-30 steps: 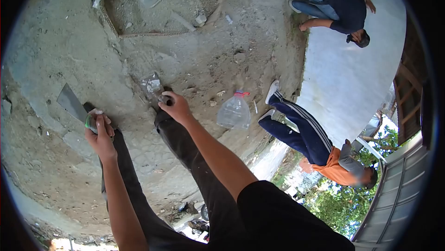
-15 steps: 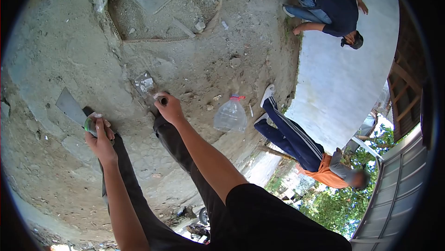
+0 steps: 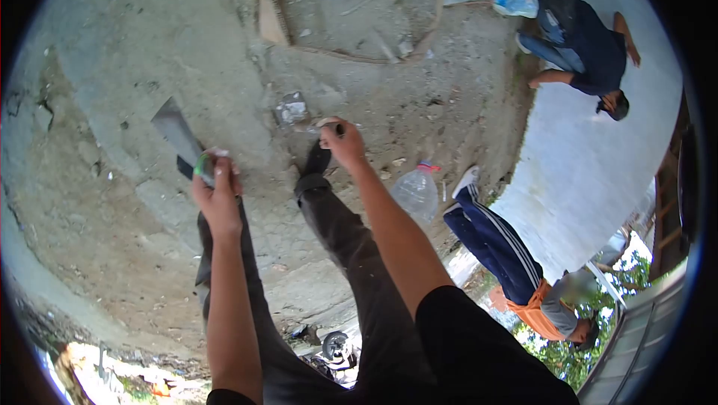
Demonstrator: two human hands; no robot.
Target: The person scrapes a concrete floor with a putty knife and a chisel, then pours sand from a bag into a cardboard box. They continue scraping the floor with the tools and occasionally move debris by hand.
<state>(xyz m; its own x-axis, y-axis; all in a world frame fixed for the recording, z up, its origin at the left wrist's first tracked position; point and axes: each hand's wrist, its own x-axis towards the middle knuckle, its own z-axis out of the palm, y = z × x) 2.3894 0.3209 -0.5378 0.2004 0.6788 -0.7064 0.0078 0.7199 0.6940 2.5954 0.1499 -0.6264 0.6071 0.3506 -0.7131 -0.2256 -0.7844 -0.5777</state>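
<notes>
The left hand (image 3: 217, 207) is closed tight around the green handle of a big knife (image 3: 179, 139). The flat grey blade sticks up and away from the hand, over the dirt ground (image 3: 112, 106). The right hand (image 3: 344, 143) is closed around a small dark thing (image 3: 338, 130), held out over the person's own shoe (image 3: 318, 158). It is too small to tell what it is. Just beside that hand, a scrap of shiny plastic (image 3: 292, 112) lies flat on the ground.

The blade is the big worry. It is near the person's own legs, and a swing down that misses could hit a shin or a foot. The two hands are apart now, but if the right hand comes close to the blade, fingers could get cut. The small thing could slip out of the right hand and be lost in the dirt and little stones.

The ground is bumpy and cracked, so a foot could slide while the knife is up.

Other people are close. One in blue striped trousers (image 3: 497, 244) stands near a clear plastic bottle (image 3: 417, 192) on the ground. Another in a dark shirt (image 3: 591, 46) crouches farther off by the pale floor (image 3: 591, 166). A wide swing, or a knife that flies loose, could reach the nearer one.
</notes>
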